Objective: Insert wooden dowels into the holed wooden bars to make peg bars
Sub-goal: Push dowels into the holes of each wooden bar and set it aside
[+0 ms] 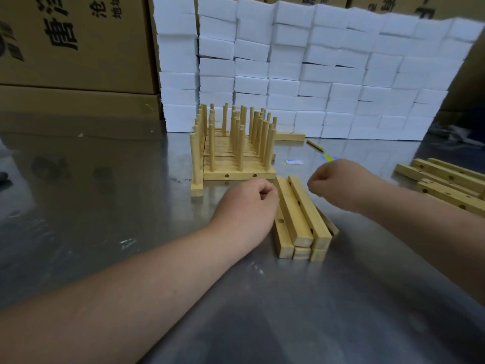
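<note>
Table (105,179): bare metal, brushed, glossy, reflective, faint scuffs. Bars (301,214): pale raw wood, matt, smooth-sanded, drilled holes. Dowels (240,143): same pale wood, matt, smooth. Blocks (341,74) behind: white foam-like, matt, soft-looking. Boxes (73,43): brown corrugated cardboard, matt, black print. Tape (145,107) on box: clear, shiny.
</note>
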A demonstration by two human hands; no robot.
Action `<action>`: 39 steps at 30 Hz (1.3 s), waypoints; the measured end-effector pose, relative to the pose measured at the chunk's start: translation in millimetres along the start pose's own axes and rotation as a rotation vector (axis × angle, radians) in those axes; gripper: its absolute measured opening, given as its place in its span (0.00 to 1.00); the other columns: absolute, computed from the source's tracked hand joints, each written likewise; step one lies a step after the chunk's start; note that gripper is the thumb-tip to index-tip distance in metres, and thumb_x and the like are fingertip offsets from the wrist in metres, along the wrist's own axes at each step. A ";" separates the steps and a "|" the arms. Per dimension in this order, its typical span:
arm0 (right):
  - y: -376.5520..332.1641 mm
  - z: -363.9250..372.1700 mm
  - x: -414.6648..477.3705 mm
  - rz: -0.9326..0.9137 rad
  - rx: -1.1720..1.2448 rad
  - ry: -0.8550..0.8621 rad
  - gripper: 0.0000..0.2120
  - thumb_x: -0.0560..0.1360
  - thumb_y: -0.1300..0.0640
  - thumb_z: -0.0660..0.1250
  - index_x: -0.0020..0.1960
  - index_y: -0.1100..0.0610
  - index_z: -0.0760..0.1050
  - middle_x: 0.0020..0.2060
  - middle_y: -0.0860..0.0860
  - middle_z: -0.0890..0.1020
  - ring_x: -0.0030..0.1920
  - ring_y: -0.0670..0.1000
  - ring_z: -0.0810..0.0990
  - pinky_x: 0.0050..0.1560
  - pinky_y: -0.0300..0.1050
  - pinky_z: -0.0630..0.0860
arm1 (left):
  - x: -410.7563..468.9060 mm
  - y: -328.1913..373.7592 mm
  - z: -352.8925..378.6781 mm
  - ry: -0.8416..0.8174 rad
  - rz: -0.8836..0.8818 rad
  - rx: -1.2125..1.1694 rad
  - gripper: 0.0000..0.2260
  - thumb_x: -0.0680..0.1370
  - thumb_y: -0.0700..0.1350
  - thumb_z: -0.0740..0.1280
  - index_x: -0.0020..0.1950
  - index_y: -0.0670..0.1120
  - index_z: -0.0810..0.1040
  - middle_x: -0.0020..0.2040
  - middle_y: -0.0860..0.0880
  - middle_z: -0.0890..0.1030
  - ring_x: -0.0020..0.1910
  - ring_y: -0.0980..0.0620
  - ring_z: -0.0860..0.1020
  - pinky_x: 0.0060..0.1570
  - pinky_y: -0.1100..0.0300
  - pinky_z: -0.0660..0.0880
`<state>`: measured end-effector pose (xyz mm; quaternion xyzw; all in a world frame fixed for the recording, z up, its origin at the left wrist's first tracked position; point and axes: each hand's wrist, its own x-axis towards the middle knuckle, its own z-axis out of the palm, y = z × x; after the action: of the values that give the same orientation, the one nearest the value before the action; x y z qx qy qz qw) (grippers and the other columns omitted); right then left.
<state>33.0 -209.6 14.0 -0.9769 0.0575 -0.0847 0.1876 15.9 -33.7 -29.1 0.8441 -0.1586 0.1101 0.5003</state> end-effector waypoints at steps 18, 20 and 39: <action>-3.0 4.8 -75.2 -0.171 0.329 0.322 0.09 0.76 0.53 0.51 0.44 0.49 0.70 0.31 0.48 0.73 0.29 0.45 0.71 0.27 0.42 0.63 | 2.9 4.0 -1.5 -0.120 -0.167 0.531 0.13 0.76 0.51 0.56 0.50 0.49 0.77 0.60 0.47 0.74 0.60 0.45 0.68 0.64 0.49 0.63; -11.2 4.3 -84.8 -0.188 0.418 0.288 0.12 0.71 0.46 0.50 0.43 0.49 0.70 0.29 0.48 0.73 0.27 0.40 0.71 0.27 0.42 0.64 | 3.9 3.6 0.3 -0.182 -0.155 0.601 0.14 0.77 0.51 0.53 0.40 0.46 0.73 0.57 0.45 0.74 0.58 0.44 0.68 0.64 0.46 0.62; -13.7 19.5 -81.2 -0.189 0.356 0.088 0.06 0.78 0.50 0.55 0.50 0.49 0.70 0.42 0.47 0.76 0.40 0.47 0.75 0.39 0.46 0.72 | -1.9 0.0 -1.1 -0.252 -0.039 -0.038 0.23 0.75 0.48 0.63 0.68 0.62 0.66 0.42 0.70 0.71 0.52 0.62 0.72 0.45 0.72 0.64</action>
<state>-41.7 -178.3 -10.4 -0.9246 -0.0424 -0.1536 0.3460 14.1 -32.4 -29.2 0.8446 -0.2056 -0.0096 0.4942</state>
